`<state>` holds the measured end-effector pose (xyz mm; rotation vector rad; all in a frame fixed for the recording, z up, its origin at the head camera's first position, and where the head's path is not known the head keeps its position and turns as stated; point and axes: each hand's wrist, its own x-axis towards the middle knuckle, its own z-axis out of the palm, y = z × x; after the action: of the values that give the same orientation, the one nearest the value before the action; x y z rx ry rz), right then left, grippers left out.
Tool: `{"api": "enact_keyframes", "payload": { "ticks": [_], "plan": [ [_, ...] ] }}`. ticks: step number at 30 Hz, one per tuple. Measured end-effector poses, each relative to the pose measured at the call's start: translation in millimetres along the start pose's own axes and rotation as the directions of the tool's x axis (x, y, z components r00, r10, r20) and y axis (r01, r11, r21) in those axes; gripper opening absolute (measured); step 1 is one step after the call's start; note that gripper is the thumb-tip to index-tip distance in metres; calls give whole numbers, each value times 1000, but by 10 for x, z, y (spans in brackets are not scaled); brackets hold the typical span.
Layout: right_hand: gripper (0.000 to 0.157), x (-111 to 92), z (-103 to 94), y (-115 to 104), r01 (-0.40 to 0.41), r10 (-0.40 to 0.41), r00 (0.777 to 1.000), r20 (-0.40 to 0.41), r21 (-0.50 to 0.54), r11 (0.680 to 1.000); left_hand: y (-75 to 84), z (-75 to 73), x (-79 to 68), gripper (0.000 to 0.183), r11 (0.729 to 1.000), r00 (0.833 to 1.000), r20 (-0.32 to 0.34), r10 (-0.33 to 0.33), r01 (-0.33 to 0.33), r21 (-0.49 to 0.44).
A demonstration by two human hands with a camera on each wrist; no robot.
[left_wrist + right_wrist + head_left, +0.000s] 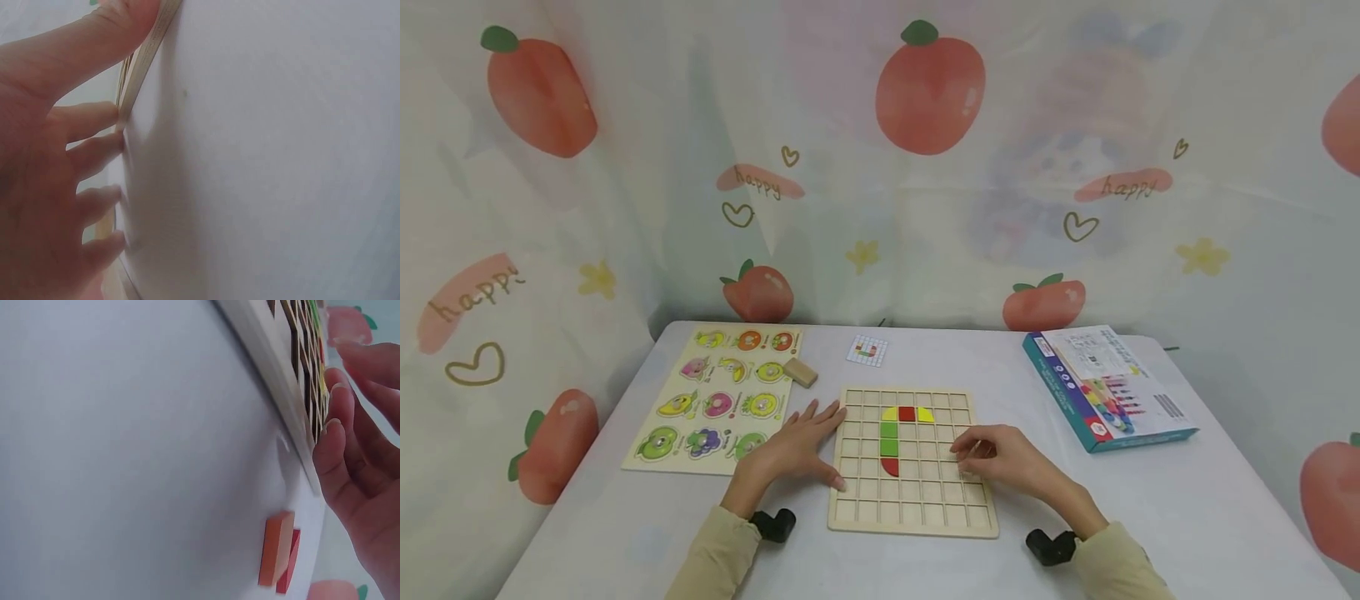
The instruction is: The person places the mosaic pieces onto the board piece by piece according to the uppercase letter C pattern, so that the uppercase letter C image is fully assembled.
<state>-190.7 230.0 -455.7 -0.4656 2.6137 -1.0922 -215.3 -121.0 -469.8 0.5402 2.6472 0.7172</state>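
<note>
A wooden grid board (925, 500) lies flat on the table. Set in it are red, green and yellow tiles (889, 437) forming a hooked line. My left hand (790, 450) touches the board's left edge with thumb and fingertips, fingers spread, as the left wrist view confirms. Over the board's right edge hovers my right hand (1007, 458), fingers loosely bent. In the right wrist view the right hand (359, 437) shows nothing between thumb and fingers. An orange block (275, 550) and a red block (291, 562) lie on the table near that hand.
A fruit puzzle board (703, 379) lies at the left, with a small wooden block (801, 372) at its right edge. A pattern card (867, 351) is behind the grid board. A teal-edged box (1108, 392) lies at the back right. A printed curtain hangs behind.
</note>
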Motion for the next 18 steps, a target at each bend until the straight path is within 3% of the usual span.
{"api": "enact_keyframes", "payload": {
  "ticks": [10,18],
  "plan": [
    [19,-157,-203,224,-64,63,996,-57,-9,998,-37,16,8,114,1000,1000,-2,1,-1,0],
    [17,-278,-308,379,-108,98,989,-109,-84,991,3,-6,7,113,1000,1000,1,9,-9,-4]
  ]
}}
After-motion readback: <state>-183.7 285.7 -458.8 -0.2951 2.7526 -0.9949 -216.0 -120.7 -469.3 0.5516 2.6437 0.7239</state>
